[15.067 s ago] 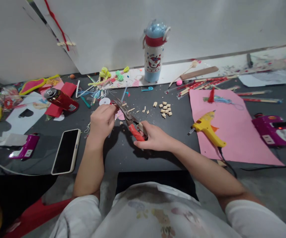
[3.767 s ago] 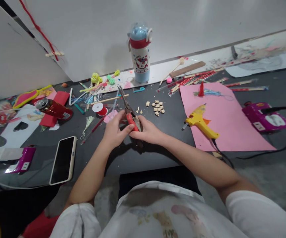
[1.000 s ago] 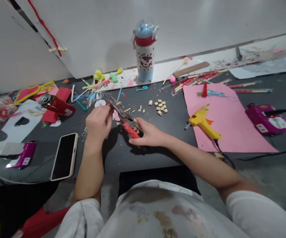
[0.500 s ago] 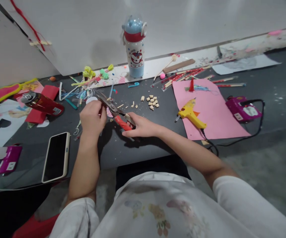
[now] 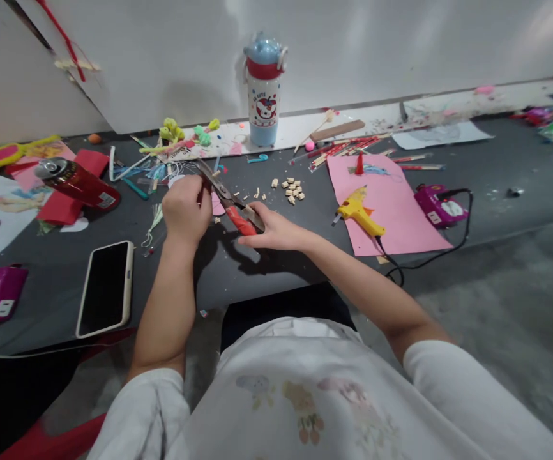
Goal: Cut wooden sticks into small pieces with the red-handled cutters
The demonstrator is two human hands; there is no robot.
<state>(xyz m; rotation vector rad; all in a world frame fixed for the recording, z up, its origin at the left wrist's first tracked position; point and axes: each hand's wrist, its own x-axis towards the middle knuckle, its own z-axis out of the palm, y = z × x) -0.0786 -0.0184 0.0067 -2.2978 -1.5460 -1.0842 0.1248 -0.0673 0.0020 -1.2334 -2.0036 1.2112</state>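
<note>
My right hand (image 5: 276, 229) is wrapped round the red grips of a pair of metal snips (image 5: 239, 221), whose long dark jaws point up and to the left. At those jaws my left hand (image 5: 184, 207) is closed, its fingers pinched; what they hold is hidden behind the hand. A small pile of short pale wooden pieces (image 5: 292, 190) lies on the dark table beyond the snips, with a few loose bits nearer the jaws. A pink paper piece (image 5: 218, 204) shows just under the snips.
A cartoon bottle (image 5: 264, 96) stands at the back. To the right, a yellow glue gun (image 5: 361, 214) lies on pink paper (image 5: 401, 233), its cord running near a purple box (image 5: 437, 207). On the left are a phone (image 5: 105, 287), a tilted red can (image 5: 76, 184) and craft scraps.
The camera view has shifted slightly, so the table things sit a little differently in frame. Both hands keep their hold, with the snips in nearly the same place.
</note>
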